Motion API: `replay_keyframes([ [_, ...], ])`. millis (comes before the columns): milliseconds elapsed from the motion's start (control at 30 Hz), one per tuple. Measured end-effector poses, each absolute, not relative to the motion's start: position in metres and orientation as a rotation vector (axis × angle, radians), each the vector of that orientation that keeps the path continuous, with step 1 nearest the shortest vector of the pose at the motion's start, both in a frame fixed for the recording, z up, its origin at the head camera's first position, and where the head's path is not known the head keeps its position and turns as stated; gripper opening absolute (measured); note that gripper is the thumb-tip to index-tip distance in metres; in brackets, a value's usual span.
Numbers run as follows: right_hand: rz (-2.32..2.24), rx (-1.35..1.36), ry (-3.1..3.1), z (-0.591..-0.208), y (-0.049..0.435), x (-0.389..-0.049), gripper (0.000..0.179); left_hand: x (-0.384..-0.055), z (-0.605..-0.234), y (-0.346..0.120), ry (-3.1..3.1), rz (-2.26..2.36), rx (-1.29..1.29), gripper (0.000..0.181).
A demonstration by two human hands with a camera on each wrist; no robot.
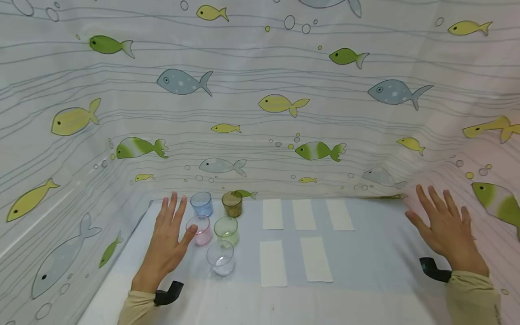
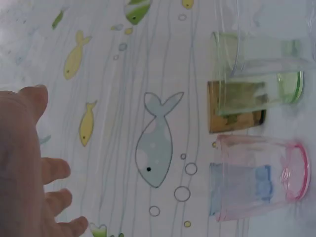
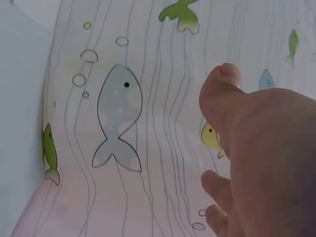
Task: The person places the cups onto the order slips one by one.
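My left hand is raised with its fingers spread, just left of a group of see-through cups, and holds nothing. Its thumb overlaps the pink cup in the head view. Behind that stand a blue cup and a brown cup. A green cup is beside the pink one, and a colourless cup stands in front. All are upright in the head view. Far to the right, my right hand is also held up, fingers apart, with no object in it.
Several white paper rectangles lie in two rows on the pale blue table, right of the cups. A fish-print curtain surrounds the table at the back and sides. Each wrist wears a black mount.
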State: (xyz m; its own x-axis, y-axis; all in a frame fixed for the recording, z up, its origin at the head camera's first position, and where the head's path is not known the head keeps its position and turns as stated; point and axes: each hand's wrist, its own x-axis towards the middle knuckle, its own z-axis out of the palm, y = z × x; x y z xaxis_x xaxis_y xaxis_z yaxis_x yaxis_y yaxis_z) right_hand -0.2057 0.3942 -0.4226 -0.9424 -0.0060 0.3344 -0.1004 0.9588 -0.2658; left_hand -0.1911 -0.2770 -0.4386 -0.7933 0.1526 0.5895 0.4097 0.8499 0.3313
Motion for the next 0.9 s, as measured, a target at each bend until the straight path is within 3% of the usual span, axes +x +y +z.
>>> replay_keyframes([
  [200, 0.831, 0.352, -2.648, -0.429, 0.368, -0.214, 0.078, -0.190, -0.451, -0.253, -2.206, -0.854, -0.541, 0.064],
  [433, 1.372, 0.573, -2.636, -0.445, 0.305, -0.240, 0.072, -0.179, -0.491, -0.234, -2.149, -1.038, -0.601, 0.044],
  [900, 1.412, 0.791, -2.840, -0.477, 0.181, -0.330, 0.083, -0.172, -0.526, -0.218, -2.314, -1.250, -0.440, 0.069],
])
